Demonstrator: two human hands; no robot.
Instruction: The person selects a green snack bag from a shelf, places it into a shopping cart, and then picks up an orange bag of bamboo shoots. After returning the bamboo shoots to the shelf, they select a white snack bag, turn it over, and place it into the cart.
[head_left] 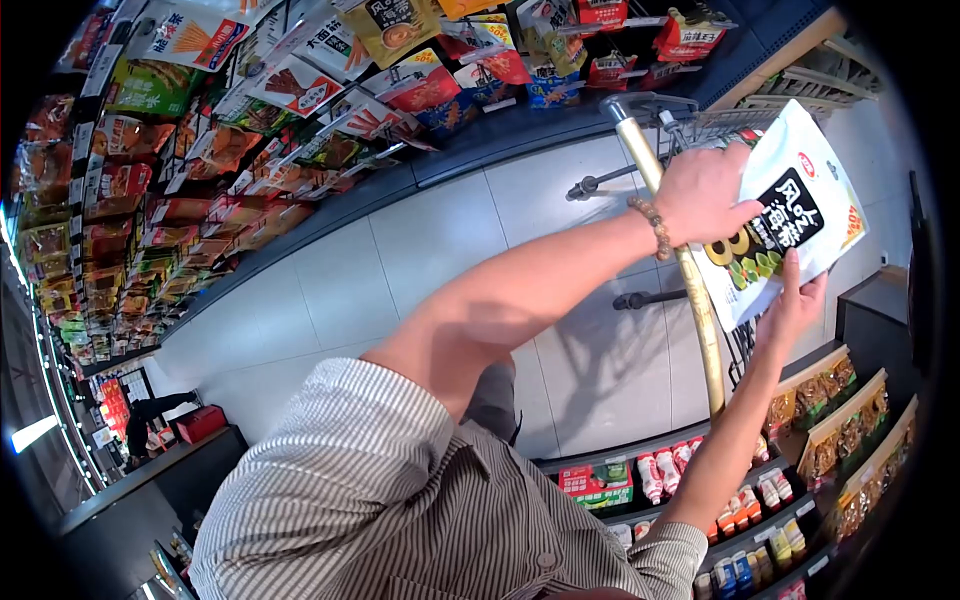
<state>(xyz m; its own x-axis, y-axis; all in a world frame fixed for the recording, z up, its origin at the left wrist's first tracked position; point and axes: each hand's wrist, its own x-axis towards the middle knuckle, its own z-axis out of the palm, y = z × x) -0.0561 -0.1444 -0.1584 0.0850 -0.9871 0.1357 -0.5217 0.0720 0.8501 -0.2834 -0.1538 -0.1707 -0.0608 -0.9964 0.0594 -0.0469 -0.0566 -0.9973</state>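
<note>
A white snack bag [825, 190] with a black label, white characters and a green food picture is held up at the right, over the shopping cart. My left hand [705, 195], with a beaded bracelet at the wrist, grips the bag's near edge, thumb on the front; its other fingers are partly hidden. From below, my right hand [795, 310] holds the lower edge, with one finger lying on the printed front. Under my left wrist runs the cart's yellowish handle bar [697, 300]. Most of the cart's basket is hidden by the bag.
Hanging snack packets [290, 85] fill the shelves at the upper left. Low shelves with bottles [735, 515] and bagged goods [815, 395] stand at the lower right, close to my right arm. Pale floor tiles [400, 260] run between. A dark counter [150, 480] is at the lower left.
</note>
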